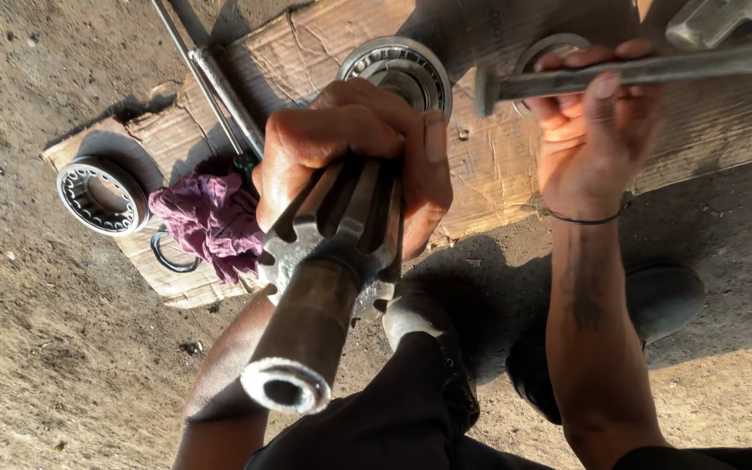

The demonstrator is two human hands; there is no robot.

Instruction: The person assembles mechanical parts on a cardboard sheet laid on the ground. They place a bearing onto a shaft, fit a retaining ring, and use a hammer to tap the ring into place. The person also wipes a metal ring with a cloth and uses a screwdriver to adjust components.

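Note:
My left hand (350, 165) grips the toothed end of a steel pinion gear shaft (315, 305), whose hollow shaft end points up toward the camera. My right hand (594, 130) holds a long grey metal bar (637, 71) lying across the upper right, its flat end near a roller bearing (398, 70). That bearing lies on a sheet of cardboard (489, 174) just beyond my left knuckles. A metal ring (554, 43) is partly hidden behind my right fingers.
A second roller bearing (102, 196) sits at the cardboard's left corner beside a purple rag (211, 218) and a small metal ring (167, 254). A thin metal rod (211, 83) lies diagonally at top. My shoes (663, 300) rest on bare dirt.

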